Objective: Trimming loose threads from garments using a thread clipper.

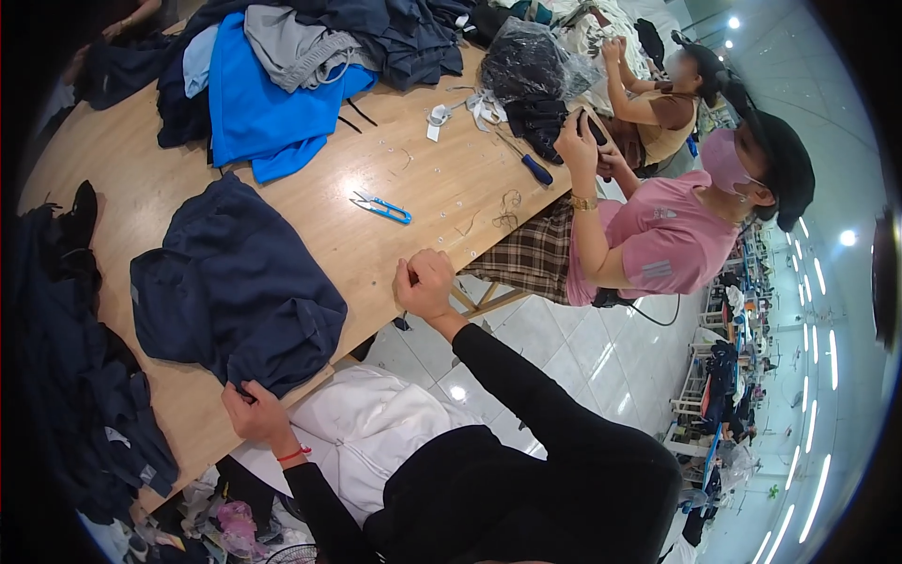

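Note:
A dark navy garment [240, 273] lies bunched on the wooden table in front of me; its exact kind is hard to tell from the folds. My left hand [256, 414], with a red string on the wrist, is closed in a pinch on the garment's near edge, by the table's front edge. To the right, apart from the cloth, my right hand [427, 282] is curled into a loose fist above the table's edge. Whether anything is inside it is hidden. Beyond the garment, between the two hands, blue thread snips [383, 208] lie on the table.
A blue-handled screwdriver [537, 170] and loose threads [507, 209] lie toward the right edge. Blue cloth [254, 103] and grey shorts [305, 52] are piled at the back; dark garments [70, 357] crowd the left. A masked co-worker [658, 226] sits close at right, holding a phone.

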The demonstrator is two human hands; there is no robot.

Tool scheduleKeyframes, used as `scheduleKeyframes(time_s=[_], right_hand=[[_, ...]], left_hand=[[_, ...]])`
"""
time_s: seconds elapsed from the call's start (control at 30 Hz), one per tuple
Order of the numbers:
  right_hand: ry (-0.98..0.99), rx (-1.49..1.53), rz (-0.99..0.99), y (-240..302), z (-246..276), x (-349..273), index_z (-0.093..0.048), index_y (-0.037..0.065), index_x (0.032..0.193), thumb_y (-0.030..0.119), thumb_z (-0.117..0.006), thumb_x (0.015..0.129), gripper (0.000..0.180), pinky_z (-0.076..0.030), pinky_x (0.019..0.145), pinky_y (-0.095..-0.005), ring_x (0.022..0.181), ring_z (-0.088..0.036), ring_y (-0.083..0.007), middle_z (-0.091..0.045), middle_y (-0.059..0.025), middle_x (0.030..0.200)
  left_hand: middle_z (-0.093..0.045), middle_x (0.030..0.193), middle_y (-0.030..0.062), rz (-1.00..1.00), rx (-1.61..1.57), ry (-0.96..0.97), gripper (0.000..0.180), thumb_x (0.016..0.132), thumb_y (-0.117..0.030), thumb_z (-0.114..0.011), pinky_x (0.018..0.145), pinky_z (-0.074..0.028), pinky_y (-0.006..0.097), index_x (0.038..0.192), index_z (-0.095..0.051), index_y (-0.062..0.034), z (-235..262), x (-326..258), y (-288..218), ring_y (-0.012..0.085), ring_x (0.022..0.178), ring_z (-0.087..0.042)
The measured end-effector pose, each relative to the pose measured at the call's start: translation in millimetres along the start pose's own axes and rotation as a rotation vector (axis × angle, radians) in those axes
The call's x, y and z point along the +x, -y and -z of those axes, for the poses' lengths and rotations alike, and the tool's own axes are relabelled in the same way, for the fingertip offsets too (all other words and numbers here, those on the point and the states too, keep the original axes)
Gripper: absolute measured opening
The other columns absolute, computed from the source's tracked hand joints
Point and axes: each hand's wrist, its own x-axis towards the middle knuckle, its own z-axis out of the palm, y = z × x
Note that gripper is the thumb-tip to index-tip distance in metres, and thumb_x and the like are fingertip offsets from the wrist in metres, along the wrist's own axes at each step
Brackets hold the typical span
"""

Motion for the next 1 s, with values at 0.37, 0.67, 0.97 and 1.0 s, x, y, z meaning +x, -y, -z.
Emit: scheduleKeyframes(time_s=[0.37, 0.67, 0.97, 1.0], right_hand=[[-0.023, -0.054, -0.034, 5.3, 3.3, 0.0, -0.047, 0.011, 0.065, 0.003, -0.076, 0.080, 0.034, -0.034, 0.060, -0.0445, 0.058, -0.051, -0.0316, -0.048, -0.0078, 0.062], [-0.061, -0.079, -0.040, 9.5, 9.8, 7.2, -0.047, 0.011, 0.062, 0.005, -0.075, 0.080, 0.034, -0.035, 0.059, -0.0458, 0.056, -0.052, -0.0337, -0.051, -0.0099, 0.060], [-0.008, -0.024, 0.020, 8.8, 12.5, -2.1, -0.050, 0.011, 0.063, 0.008, -0.076, 0.080, 0.031, -0.035, 0.060, -0.0455, 0.059, -0.053, -0.0337, -0.052, -0.0103, 0.062], [-0.009, -0.020, 0.032, 7.1, 12.2, 0.9, -0.050, 0.010, 0.064, 0.008, -0.076, 0.080, 0.031, -0.035, 0.060, -0.0454, 0.059, -0.053, -0.0338, -0.052, -0.0102, 0.062]], left_hand=[[-0.074, 0.120, 0.0251, -0.018, 0.033, 0.119, 0.033, 0.100, -0.016, -0.062, 0.088, -0.058, 0.053, 0.125, -0.068, 0.0035, 1.3, 1.0, 6.6, 0.0489, 0.105, -0.070], [-0.073, 0.122, 0.0258, 0.051, 0.078, 0.192, 0.035, 0.102, -0.019, -0.057, 0.088, -0.057, 0.054, 0.128, -0.066, 0.0029, 3.3, 7.2, -10.0, 0.0492, 0.106, -0.070], [-0.074, 0.123, 0.0245, 0.054, 0.024, 0.109, 0.033, 0.101, -0.020, -0.058, 0.087, -0.057, 0.054, 0.124, -0.066, 0.0018, 9.1, 4.7, -15.3, 0.0483, 0.106, -0.070], [-0.074, 0.123, 0.0245, 0.061, 0.028, 0.095, 0.033, 0.101, -0.020, -0.058, 0.087, -0.057, 0.054, 0.124, -0.066, 0.0018, 10.6, 5.3, -18.0, 0.0483, 0.106, -0.070]])
